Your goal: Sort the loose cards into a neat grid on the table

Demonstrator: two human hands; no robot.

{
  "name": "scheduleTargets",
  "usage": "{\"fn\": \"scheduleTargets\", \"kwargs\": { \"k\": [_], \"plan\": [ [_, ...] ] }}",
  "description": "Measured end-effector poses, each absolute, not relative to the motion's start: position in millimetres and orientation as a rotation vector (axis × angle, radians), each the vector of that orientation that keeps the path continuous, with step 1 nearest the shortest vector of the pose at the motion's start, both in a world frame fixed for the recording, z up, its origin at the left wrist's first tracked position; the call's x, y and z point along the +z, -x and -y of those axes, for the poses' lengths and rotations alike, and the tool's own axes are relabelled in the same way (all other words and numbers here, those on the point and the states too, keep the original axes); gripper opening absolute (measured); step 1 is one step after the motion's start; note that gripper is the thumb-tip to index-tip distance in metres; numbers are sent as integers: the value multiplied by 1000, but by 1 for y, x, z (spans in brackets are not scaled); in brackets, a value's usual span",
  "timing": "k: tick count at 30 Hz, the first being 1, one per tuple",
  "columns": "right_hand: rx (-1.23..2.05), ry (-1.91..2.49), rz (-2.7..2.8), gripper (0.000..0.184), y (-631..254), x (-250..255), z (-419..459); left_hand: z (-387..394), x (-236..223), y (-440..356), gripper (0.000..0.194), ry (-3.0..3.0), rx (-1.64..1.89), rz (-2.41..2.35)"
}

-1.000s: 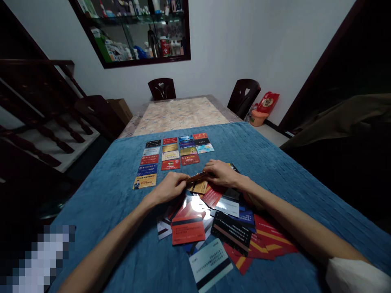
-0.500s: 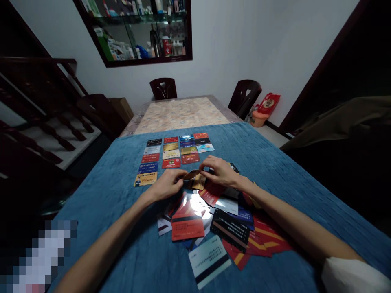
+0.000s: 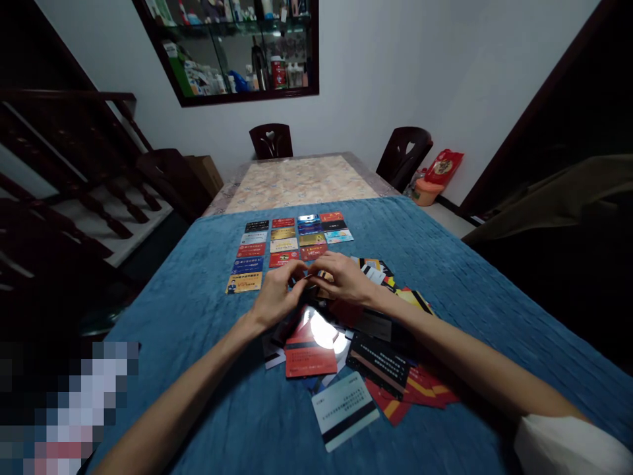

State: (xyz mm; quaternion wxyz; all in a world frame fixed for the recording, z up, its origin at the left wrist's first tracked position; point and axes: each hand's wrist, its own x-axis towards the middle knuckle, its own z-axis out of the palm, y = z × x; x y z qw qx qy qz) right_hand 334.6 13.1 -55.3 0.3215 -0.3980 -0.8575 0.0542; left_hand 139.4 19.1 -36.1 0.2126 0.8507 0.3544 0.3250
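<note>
Thumb and fingers of my left hand [image 3: 277,293] are closed on the left side of a bank card [image 3: 307,276], which shows almost edge-on. My right hand [image 3: 343,277] pinches the same card from the right, fingertips close to the left ones. Below both hands lies a loose, overlapping pile of cards: a red-orange card [image 3: 311,359] with a dark stripe, a black card [image 3: 378,366], a pale card [image 3: 345,410] nearest me. Beyond, cards lie face up in columns, including a yellow card [image 3: 244,282] and a blue card [image 3: 248,265]. My right hand and forearm hide part of the pile.
A blue cloth [image 3: 188,369] covers the near part of the table; its far part has a patterned top [image 3: 291,181]. Dark wooden chairs [image 3: 271,140] stand around it. A wall cabinet [image 3: 247,63] holds bottles. A red bag [image 3: 444,166] rests by an orange bucket [image 3: 426,192].
My hands have drawn closer together around the card, which has turned from showing its brownish face to nearly edge-on. The whole view has shifted slightly.
</note>
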Motion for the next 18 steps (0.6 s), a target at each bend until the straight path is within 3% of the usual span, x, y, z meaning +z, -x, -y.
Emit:
{"fn": "scheduleTargets", "kwargs": {
  "k": [10,18],
  "plan": [
    [379,1225,2319,19,-329,-73,-17,-14,-62,-102,35,-2516,995,-994],
    [246,1195,2314,16,-324,-74,-12,-6,-80,-93,27,-2462,1010,-1039]
  ]
}}
